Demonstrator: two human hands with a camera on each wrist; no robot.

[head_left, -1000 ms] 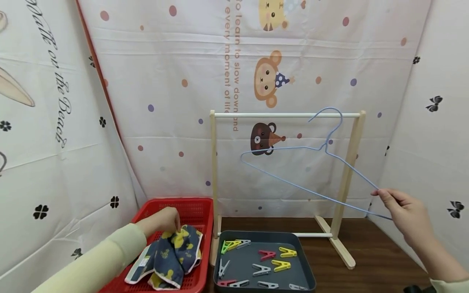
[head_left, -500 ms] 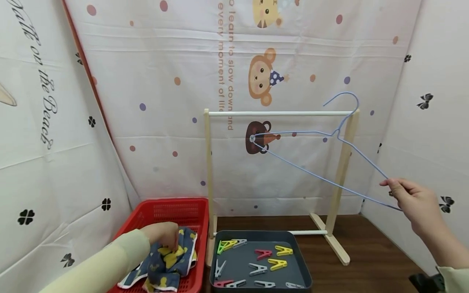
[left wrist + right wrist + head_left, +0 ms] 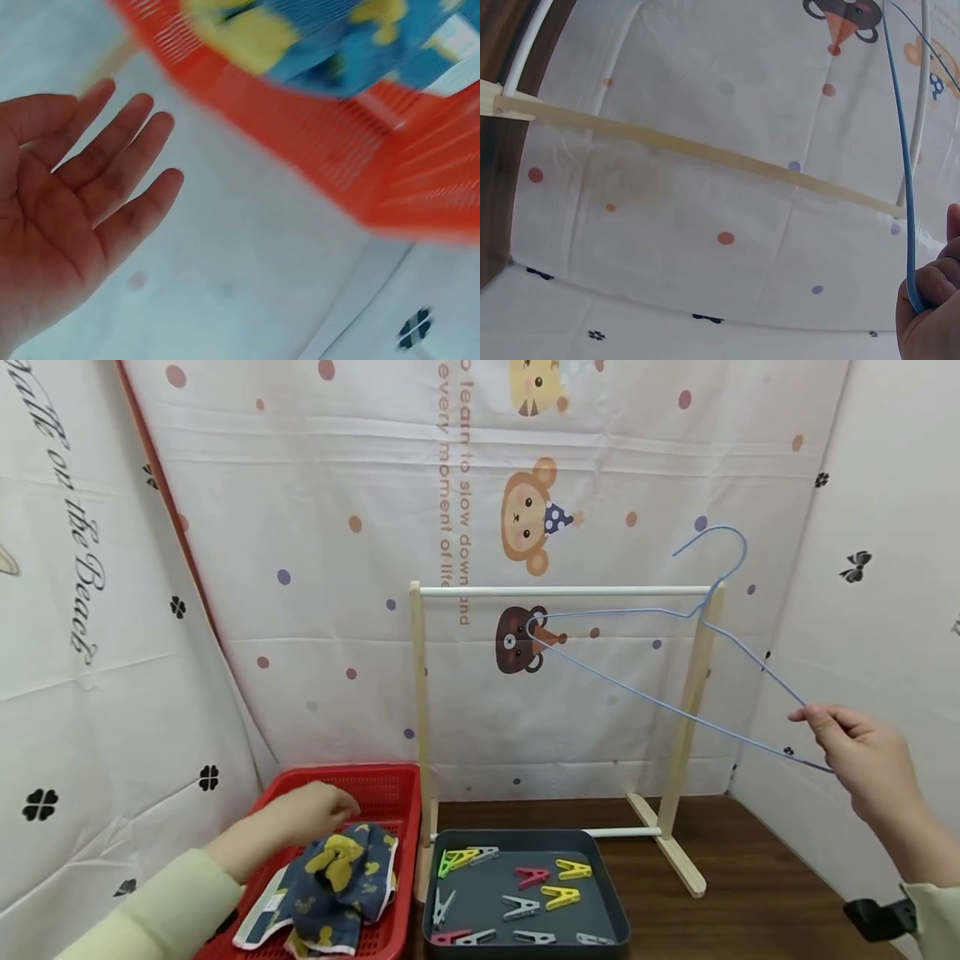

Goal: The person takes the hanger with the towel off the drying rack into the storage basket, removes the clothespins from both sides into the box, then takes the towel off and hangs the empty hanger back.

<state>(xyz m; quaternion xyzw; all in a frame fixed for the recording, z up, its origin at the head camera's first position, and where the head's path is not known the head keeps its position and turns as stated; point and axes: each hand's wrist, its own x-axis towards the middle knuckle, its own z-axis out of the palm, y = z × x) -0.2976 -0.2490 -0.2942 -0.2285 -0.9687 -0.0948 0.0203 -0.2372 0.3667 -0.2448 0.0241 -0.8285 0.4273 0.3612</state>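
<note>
My right hand grips one end of a blue wire hanger, holding it up in front of the rack, its hook at the top right. In the right wrist view the hanger's wire runs into the curled fingers. My left hand hovers over the red basket, just above a crumpled navy cloth with yellow patterns and white edging. Its fingers are loosely spread and hold nothing in the left wrist view, where the hand is apart from the cloth. What garment the cloth is, I cannot tell.
A wooden rack with a white top bar stands behind on the brown table. In front of it, a dark grey tray holds several clothespins in yellow, green, red and grey. Printed white sheets enclose the back and sides.
My left hand has let go of the navy cloth and lifted off it; the cloth now lies in the basket. The right hand has raised the hanger and moved it slightly right.
</note>
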